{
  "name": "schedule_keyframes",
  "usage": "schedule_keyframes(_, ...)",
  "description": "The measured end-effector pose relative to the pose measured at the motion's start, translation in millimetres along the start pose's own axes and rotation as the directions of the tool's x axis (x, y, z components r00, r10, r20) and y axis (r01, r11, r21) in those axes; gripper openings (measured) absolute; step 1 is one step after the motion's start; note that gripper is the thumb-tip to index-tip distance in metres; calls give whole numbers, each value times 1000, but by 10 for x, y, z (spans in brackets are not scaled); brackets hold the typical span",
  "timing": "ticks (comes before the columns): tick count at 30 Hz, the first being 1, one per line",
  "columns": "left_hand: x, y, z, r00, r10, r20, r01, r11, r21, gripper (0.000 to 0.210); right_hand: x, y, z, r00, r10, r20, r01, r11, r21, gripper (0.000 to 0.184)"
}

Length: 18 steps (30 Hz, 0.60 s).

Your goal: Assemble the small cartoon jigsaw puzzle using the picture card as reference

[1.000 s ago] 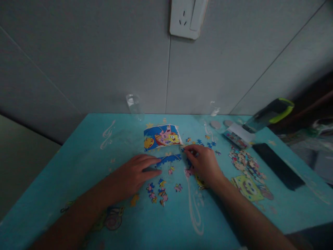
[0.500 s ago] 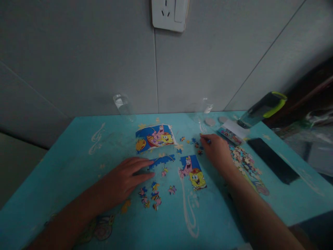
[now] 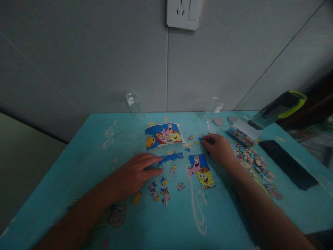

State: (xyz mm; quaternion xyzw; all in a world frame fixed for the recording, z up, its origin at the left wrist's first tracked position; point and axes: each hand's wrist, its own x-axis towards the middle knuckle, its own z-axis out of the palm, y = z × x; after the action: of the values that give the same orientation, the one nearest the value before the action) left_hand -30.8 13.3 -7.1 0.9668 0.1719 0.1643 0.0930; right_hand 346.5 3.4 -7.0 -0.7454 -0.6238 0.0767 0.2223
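My left hand point(image 3: 142, 173) lies flat with its fingers apart, the fingertips at the left end of a joined strip of blue puzzle pieces point(image 3: 170, 158). The fingers of my right hand point(image 3: 218, 147) are pinched together on a small blue puzzle piece point(image 3: 200, 139), partly hidden by the fingertips. Between the hands is a joined puzzle section point(image 3: 201, 172) with a pink and a yellow cartoon figure. Behind the strip lies a printed reference picture point(image 3: 163, 135). Several loose pieces point(image 3: 165, 191) lie in front of my left hand, and a few more point(image 3: 187, 149) near the picture.
A heap of puzzle pieces point(image 3: 253, 161) lies right of my right forearm, beside a dark flat case point(image 3: 287, 163). Behind are a small picture box point(image 3: 240, 136), a bottle point(image 3: 275, 109), round lids point(image 3: 219, 121) and two clear containers, one at left point(image 3: 134, 106).
The view has swung left, so everything appears further right. My right hand has moved left over the table, its fingertips now at a blue piece. My left hand stays by the strip.
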Motion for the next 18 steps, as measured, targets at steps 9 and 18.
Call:
schedule_keyframes(9,8,0,14,1000,13,-1,-13,1000,23,45,45,54,17,998,5,64,-7,1000,29,33)
schedule_keyframes(18,8,-10,24,1000,25,-11,-25,1000,15,43,42,-21,-40,992,112,59,-119,981,153,30)
